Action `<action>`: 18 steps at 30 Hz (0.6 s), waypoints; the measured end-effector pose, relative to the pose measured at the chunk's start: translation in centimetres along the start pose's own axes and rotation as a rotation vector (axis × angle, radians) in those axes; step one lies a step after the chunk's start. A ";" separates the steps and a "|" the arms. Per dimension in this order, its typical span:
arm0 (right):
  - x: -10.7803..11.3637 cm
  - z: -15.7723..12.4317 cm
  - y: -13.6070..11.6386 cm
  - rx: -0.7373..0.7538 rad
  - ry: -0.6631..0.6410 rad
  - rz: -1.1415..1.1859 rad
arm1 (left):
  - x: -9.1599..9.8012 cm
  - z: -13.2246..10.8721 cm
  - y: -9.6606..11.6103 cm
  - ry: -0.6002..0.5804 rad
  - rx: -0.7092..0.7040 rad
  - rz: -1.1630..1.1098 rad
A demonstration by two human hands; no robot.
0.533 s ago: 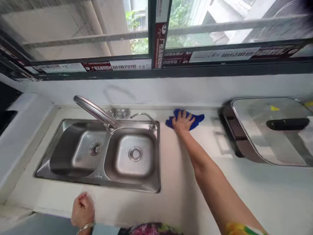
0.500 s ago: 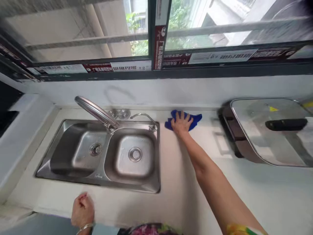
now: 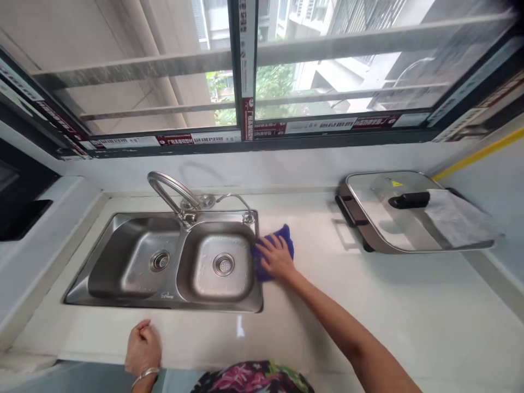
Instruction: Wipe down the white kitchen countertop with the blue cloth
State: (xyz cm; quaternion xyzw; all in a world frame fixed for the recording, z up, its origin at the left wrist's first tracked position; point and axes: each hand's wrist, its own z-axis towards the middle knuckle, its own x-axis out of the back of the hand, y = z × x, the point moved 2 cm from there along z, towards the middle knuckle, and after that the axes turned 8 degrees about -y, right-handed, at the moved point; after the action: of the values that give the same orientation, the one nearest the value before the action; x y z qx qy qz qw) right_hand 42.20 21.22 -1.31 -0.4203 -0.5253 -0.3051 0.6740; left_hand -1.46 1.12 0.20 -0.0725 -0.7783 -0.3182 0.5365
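My right hand (image 3: pixel 275 256) presses flat, fingers spread, on a blue cloth (image 3: pixel 282 238) lying on the white counter (image 3: pixel 368 295) right beside the sink's right rim (image 3: pixel 258 262). My left hand (image 3: pixel 142 345) rests as a loose fist on the counter's front edge, below the sink, with a bracelet at the wrist. Nothing shows inside that fist.
A steel double sink (image 3: pixel 123 229) with a curved tap (image 3: pixel 170 194) and a thinner spout (image 3: pixel 237 204) fills the left. An electric pan with a glass lid and black handle (image 3: pixel 409 200) stands at the back right. A window runs along the back wall.
My right hand has slid the blue cloth from the back of the counter toward me and left, up to the sink's right rim. The camera has tilted up slightly. The left hand has stayed.
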 end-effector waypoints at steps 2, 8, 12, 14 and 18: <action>-0.1 -3.9 -1.8 0.030 0.013 0.005 | -0.1 0.1 -0.1 -0.011 -0.019 -0.031; -0.4 -18.1 -3.7 -0.051 -0.005 -0.140 | -0.6 0.5 -0.7 -0.033 -0.043 -0.103; 0.0 -24.6 0.7 -0.413 0.081 -0.263 | -1.5 1.3 -1.6 -0.006 -0.073 -0.146; 0.3 -25.3 3.5 -0.581 0.115 -0.294 | -1.8 1.8 -2.0 0.006 -0.107 -0.177; 1.4 -21.7 8.7 -0.775 0.208 -0.320 | -2.2 2.5 -2.2 -0.016 -0.176 -0.181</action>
State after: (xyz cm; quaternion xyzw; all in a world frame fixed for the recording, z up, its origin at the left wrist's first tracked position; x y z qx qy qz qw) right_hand 59.78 6.07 -4.14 -0.5225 -0.3596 -0.6213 0.4601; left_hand -3.48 1.33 -3.19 -0.0511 -0.7549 -0.4319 0.4909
